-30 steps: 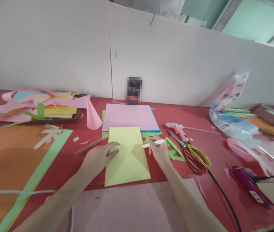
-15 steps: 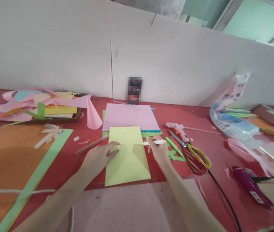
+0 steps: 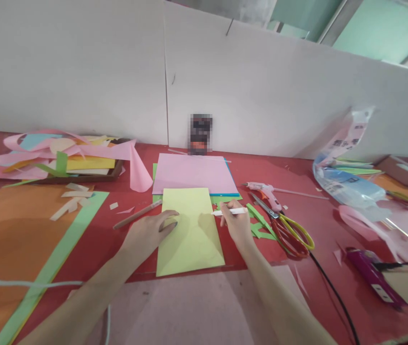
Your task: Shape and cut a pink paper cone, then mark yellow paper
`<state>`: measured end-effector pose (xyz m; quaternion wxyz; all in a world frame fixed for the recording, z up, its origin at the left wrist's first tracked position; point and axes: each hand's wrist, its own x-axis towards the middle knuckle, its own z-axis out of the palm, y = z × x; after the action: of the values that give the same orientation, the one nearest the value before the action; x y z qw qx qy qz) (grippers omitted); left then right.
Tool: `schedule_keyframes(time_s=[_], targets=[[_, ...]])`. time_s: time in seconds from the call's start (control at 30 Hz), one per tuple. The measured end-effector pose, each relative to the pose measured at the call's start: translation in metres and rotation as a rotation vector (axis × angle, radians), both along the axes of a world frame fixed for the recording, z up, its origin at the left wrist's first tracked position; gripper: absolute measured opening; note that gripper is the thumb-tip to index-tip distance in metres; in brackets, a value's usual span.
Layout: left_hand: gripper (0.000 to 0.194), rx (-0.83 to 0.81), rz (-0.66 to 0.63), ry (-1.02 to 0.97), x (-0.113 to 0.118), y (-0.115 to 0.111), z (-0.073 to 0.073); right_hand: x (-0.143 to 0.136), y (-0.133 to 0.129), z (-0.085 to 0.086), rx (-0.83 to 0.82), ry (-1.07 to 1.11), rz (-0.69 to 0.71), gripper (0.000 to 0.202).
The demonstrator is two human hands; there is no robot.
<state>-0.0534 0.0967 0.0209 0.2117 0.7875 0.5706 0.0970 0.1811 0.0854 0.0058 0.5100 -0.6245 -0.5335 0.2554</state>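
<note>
A sheet of pale yellow paper [image 3: 189,244] lies in front of me, its far edge against a stack of pink paper [image 3: 194,173]. My left hand [image 3: 155,230] rests on the sheet's left side, fingers spread and nothing held. In my right hand [image 3: 238,225] is a white pen [image 3: 230,211], pinched between thumb and fingers, its tip at the sheet's right edge. A brownish stick [image 3: 137,214], perhaps a pencil, lies beside my left hand. Green paper scraps [image 3: 261,225] are just right of my right hand.
Right of the scraps are scissors [image 3: 290,232] and a pink glue gun [image 3: 266,192]. A tray of paper offcuts [image 3: 92,165] stands back left, with orange sheets [image 3: 27,225] nearer. A purple device [image 3: 374,278] sits far right. A white wall [image 3: 243,86] rises behind.
</note>
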Motion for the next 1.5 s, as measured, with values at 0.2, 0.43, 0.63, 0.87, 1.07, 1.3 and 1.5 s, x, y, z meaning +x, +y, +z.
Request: schedule_keyframes(time_s=[0.2,0.43,0.63,0.87,1.07,1.3,1.5], targets=[[0.032,-0.003,-0.007,-0.006,-0.0007,0.0002,-0.0008,-0.0001,-0.0008,0.0006,-0.023,0.045,0.012,0.033],[0.033,-0.004,-0.011,-0.011,-0.0011,0.0001,-0.0004,0.0016,0.0001,-0.0046,-0.039,0.032,0.016,0.033],[0.034,-0.003,-0.015,0.007,-0.0014,-0.0001,0.0003,0.0004,0.0006,-0.0014,-0.02,0.014,0.007,0.032],[0.032,-0.007,-0.013,0.002,-0.0014,0.0007,-0.0013,-0.0002,-0.0006,-0.0001,-0.018,0.025,-0.027,0.033],[0.034,-0.014,-0.015,0.006,-0.0003,0.0004,0.0012,-0.0007,-0.0004,-0.0009,-0.032,0.011,-0.023,0.032],[0.034,-0.005,-0.012,-0.003,-0.0007,0.0,-0.0004,-0.0013,-0.0013,0.0024,-0.039,-0.003,-0.039,0.034],[0.033,-0.003,-0.014,-0.002,-0.0013,0.0001,-0.0003,-0.0019,-0.0027,0.0031,-0.018,-0.042,-0.095,0.033]])
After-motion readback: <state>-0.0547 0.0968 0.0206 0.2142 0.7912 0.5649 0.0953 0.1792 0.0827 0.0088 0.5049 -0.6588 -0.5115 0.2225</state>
